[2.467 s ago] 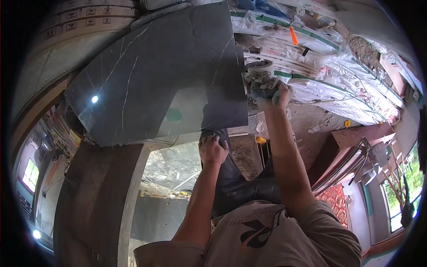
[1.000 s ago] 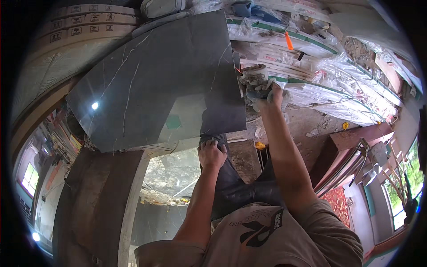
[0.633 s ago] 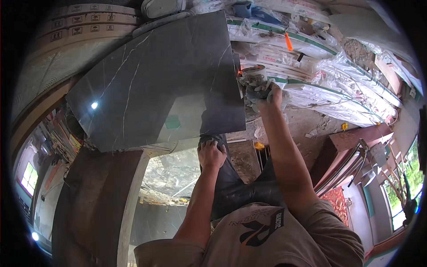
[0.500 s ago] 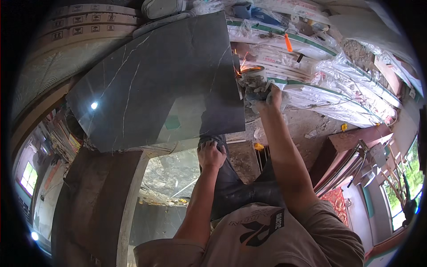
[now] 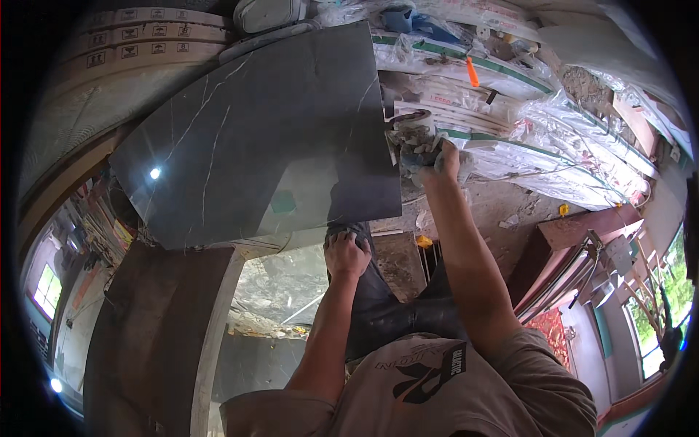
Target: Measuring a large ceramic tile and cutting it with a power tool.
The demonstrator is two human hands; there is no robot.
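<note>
A dark grey slab with thin white veins [image 5: 269, 131] lies before me, its right edge running away from me. Beside that edge, my right hand [image 5: 437, 156] is wrapped round a dusty angle grinder [image 5: 413, 130]. The grinder's head is close to the slab's edge; whether it touches cannot be made out. No sparks show. My left hand [image 5: 347, 253] rests over my knee just below the slab's near edge, fingers bent down over the trouser cloth and holding no tool.
Long plastic-wrapped bundles [image 5: 531, 156] lie to the right, with an orange-handled tool [image 5: 472, 71] on top. Cartons [image 5: 138, 36] are stacked at the far left. A brown panel [image 5: 138, 328] stands at near left. A reddish-brown box-like piece [image 5: 582, 229] is at right.
Orange sparks at the grinder's head have stopped. The grinder and my right hand have barely shifted. My left hand stays on my knee.
</note>
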